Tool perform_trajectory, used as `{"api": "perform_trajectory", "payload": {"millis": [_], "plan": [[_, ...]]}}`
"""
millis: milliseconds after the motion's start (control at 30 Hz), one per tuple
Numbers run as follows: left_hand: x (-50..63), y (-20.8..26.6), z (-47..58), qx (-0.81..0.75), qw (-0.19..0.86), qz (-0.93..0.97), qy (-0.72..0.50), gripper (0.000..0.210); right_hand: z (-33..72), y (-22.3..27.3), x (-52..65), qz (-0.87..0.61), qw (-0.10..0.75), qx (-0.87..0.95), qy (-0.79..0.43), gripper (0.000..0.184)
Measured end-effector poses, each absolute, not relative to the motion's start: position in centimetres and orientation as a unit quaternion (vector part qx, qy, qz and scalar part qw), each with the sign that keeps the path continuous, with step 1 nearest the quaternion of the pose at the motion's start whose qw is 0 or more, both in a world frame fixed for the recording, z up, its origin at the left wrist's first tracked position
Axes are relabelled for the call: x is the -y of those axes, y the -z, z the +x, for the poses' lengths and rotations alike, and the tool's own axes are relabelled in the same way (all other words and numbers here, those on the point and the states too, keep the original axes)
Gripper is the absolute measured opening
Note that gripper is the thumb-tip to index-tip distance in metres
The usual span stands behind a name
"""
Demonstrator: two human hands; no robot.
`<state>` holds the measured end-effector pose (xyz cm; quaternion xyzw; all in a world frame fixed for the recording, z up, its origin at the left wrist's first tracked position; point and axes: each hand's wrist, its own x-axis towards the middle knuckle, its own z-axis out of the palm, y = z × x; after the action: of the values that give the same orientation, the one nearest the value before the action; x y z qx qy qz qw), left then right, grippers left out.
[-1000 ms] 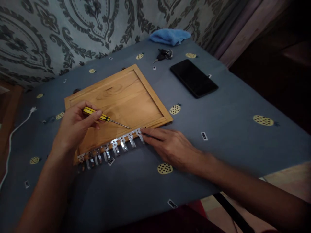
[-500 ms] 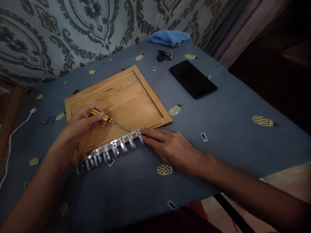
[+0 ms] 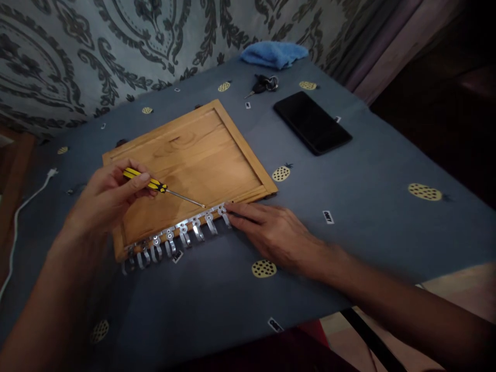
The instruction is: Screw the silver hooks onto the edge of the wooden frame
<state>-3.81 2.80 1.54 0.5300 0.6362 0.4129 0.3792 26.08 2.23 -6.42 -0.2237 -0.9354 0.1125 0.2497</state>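
A yellow and black screwdriver (image 3: 157,186) is pinched in my left hand (image 3: 116,188), its shaft slanting down to the right. Its tip hovers by the back edge of a metal hook rail (image 3: 189,225), and whether it touches anything is unclear. The rail, with several curved hooks, lies along the near edge of a framed wooden board (image 3: 194,160). Screw heads show along the strip. At the rail's right end, the fingertips of my right hand (image 3: 277,232) press on the last hook plate, holding it against the board; the thumb is hidden.
A blue-grey tablecloth with pineapple prints (image 3: 372,222) covers the table. Beyond the board lie a black phone (image 3: 312,123), keys (image 3: 263,85) and a blue cloth (image 3: 274,53). A white cable (image 3: 18,212) runs down the left side. A patterned curtain (image 3: 151,41) hangs behind.
My left hand has drawn the screwdriver back to the left, so its tip has moved slightly off the rail. My right hand keeps its place at the rail's end.
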Motion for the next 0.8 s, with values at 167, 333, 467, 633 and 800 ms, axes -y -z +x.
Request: {"api": "perform_trajectory", "payload": {"millis": [167, 333, 467, 633, 800], "plan": [[-0.3, -3.5, -2.2, -0.645, 0.347, 0.548, -0.404, 0.021, 26.1, 6.5, -2.2, -0.224, 0.249, 0.935, -0.116, 0.039], [1.5, -4.3, -0.5, -0.651, 0.248, 0.623, -0.357, 0.009, 26.1, 6.1, -2.3, -0.221, 0.248, 0.937, -0.110, 0.039], [1.9, -4.4, -0.2, -0.654, 0.205, 0.645, -0.338, 0.009, 26.0, 6.0, -2.2, -0.226, 0.237, 0.938, -0.114, 0.039], [2.1, -4.2, -0.1, -0.657, 0.175, 0.654, -0.332, 0.008, 26.0, 5.9, -2.2, -0.234, 0.218, 0.941, -0.110, 0.038], [2.2, -3.8, -0.1, -0.661, 0.172, 0.660, -0.312, 0.008, 25.9, 5.8, -2.2, -0.229, 0.223, 0.939, -0.124, 0.037]]}}
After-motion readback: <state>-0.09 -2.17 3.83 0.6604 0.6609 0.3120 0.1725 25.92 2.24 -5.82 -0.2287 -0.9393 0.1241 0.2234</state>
